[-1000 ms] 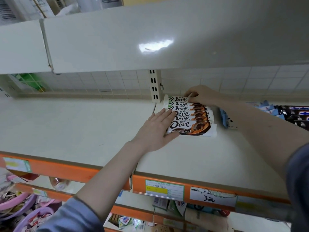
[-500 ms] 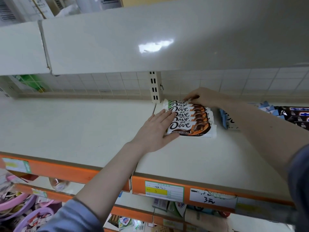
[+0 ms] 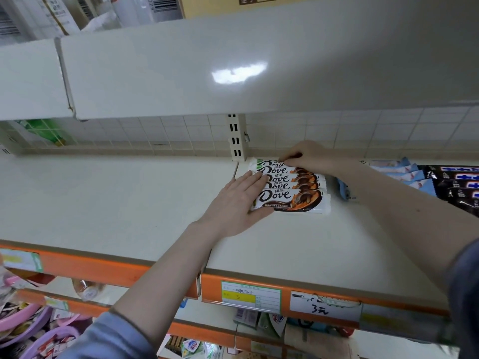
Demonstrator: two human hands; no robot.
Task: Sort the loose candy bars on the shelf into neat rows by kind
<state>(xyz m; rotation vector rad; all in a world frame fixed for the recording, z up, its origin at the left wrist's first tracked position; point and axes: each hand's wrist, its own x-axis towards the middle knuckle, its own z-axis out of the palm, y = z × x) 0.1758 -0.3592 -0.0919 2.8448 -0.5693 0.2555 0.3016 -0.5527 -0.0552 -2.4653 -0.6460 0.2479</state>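
Candy bars (image 3: pixel 287 186) in white Dove wrappers overlapped in a row at centre frame on the cream shelf (image 3: pixel 116 203), left hand (image 3: pixel 233 203) flat and open against the row's left ends, right hand (image 3: pixel 307 155) pinching the rearmost bar, blue packets (image 3: pixel 404 174) and dark bars (image 3: pixel 458 187) at right edge.

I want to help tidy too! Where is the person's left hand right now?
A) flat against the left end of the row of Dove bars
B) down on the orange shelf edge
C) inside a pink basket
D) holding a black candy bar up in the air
A: the left hand lies open and flat on the shelf, its fingers pressed along the left ends of the Dove bars.
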